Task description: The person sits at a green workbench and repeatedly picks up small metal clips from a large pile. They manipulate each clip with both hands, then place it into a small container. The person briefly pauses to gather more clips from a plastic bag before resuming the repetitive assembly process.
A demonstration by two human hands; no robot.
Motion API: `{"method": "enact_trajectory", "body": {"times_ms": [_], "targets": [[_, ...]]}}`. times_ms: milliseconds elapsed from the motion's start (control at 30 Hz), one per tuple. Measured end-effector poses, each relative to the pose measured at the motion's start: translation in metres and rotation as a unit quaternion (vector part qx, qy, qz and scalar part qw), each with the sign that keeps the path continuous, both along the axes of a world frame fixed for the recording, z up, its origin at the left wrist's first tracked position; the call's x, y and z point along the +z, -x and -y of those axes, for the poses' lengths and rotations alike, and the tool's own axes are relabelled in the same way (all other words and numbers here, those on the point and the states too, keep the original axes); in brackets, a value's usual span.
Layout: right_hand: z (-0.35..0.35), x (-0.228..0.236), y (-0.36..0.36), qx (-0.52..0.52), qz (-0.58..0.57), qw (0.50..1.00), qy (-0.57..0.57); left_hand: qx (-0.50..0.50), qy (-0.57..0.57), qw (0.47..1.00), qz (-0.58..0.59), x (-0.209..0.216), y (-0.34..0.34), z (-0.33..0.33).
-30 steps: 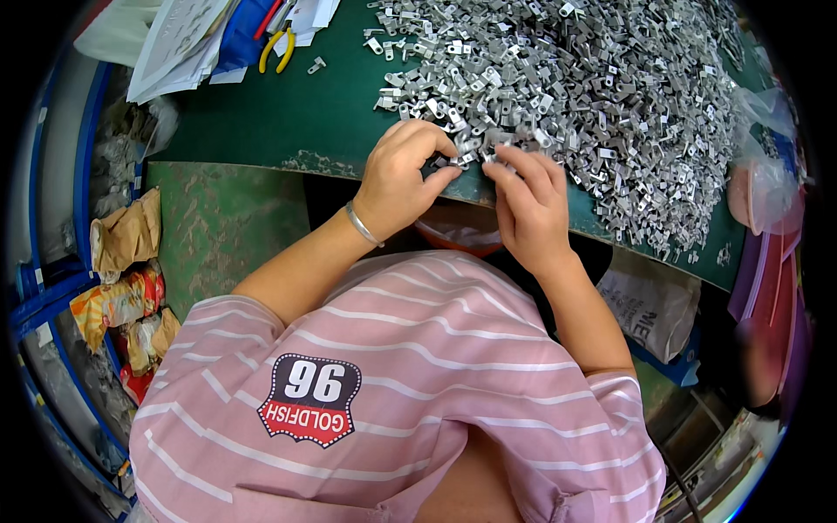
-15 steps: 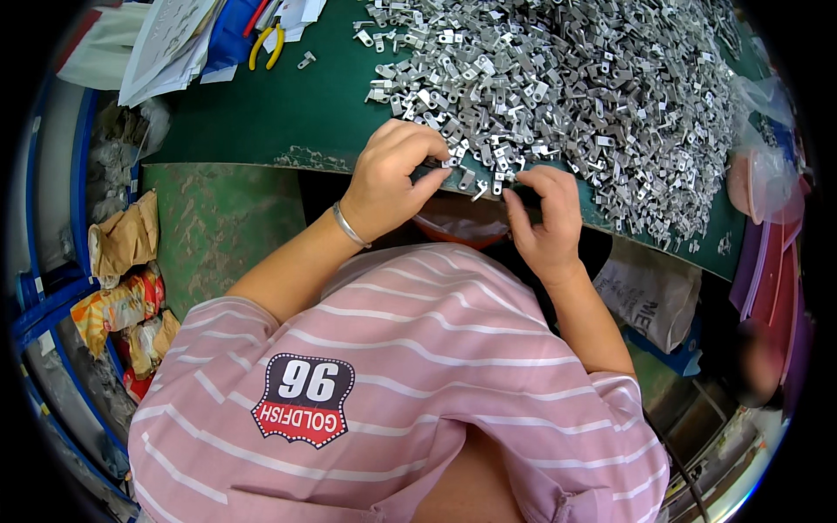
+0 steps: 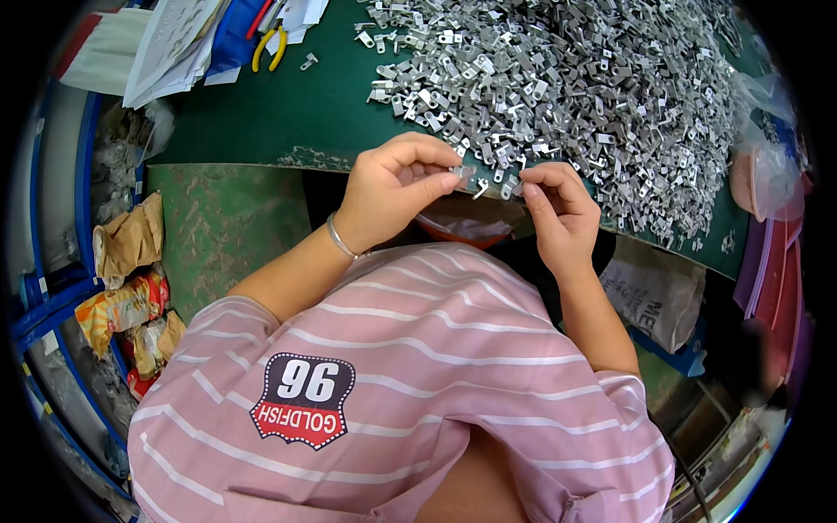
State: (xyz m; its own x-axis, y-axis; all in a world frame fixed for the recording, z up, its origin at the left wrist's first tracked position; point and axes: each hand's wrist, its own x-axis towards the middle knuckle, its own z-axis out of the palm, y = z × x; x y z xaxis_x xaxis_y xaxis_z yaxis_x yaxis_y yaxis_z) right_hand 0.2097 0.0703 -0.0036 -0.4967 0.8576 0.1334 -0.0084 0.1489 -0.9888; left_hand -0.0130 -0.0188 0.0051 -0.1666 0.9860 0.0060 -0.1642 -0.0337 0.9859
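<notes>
My left hand (image 3: 388,193), with a silver bangle at the wrist, pinches a small metal bracket (image 3: 465,173) between thumb and forefinger at the table's near edge. A second small metal bracket (image 3: 511,186) is at the fingertips of my right hand (image 3: 565,218), whose thumb and forefinger close on it. Between the two hands a loose bent bracket (image 3: 481,187) lies at the edge. Just beyond my fingers spreads a big heap of similar silver brackets (image 3: 558,96), each with a hole, on the green tabletop (image 3: 261,122).
Yellow-handled pliers (image 3: 277,52), papers (image 3: 170,52) and a single bracket (image 3: 309,61) lie at the far left. Under the table edge sits a red-rimmed container (image 3: 462,234). A blue-framed rack (image 3: 87,157) and brown paper bags (image 3: 129,240) stand left; pink bins (image 3: 776,288) stand right.
My right thumb and forefinger have closed on a bracket, and that hand has shifted slightly right. My left hand has come slightly nearer, and the bracket in its fingertips now shows.
</notes>
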Motion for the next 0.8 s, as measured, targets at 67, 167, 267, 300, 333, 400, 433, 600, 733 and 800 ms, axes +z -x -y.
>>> {"method": "enact_trajectory", "body": {"times_ms": [67,167,267,300,333,400,433,600,733,800], "targets": [[0.003,0.0,-0.003,0.005,-0.011,0.999,0.033,-0.047,-0.011,0.994,-0.099,-0.001,0.003,0.006],[0.005,-0.001,-0.002,-0.012,0.01,1.0,0.025,-0.071,-0.036,0.963,-0.257,0.004,-0.001,0.01],[0.003,0.001,0.0,-0.018,0.096,0.994,-0.05,-0.024,-0.048,0.942,-0.332,0.007,-0.013,0.008],[0.002,0.003,0.001,-0.016,0.131,0.988,-0.082,-0.013,-0.055,0.929,-0.365,0.006,-0.017,0.005],[0.002,0.006,0.003,-0.017,0.149,0.981,-0.122,-0.001,-0.062,0.916,-0.397,0.006,-0.019,0.002],[0.004,0.012,0.009,-0.018,0.186,0.961,-0.202,0.016,-0.086,0.887,-0.453,0.003,-0.02,-0.003],[0.003,0.009,0.009,-0.015,0.186,0.957,-0.22,0.023,-0.104,0.872,-0.478,-0.001,-0.021,-0.004],[0.003,0.007,0.002,-0.02,0.152,0.973,-0.169,0.034,-0.1,0.911,-0.397,-0.01,-0.015,-0.004],[0.0,-0.002,-0.004,-0.027,0.091,0.994,-0.061,-0.008,-0.064,0.943,-0.326,-0.003,-0.012,0.002],[-0.001,-0.005,-0.005,-0.028,0.077,0.996,-0.024,0.001,-0.066,0.931,-0.359,0.001,-0.019,0.003]]}}
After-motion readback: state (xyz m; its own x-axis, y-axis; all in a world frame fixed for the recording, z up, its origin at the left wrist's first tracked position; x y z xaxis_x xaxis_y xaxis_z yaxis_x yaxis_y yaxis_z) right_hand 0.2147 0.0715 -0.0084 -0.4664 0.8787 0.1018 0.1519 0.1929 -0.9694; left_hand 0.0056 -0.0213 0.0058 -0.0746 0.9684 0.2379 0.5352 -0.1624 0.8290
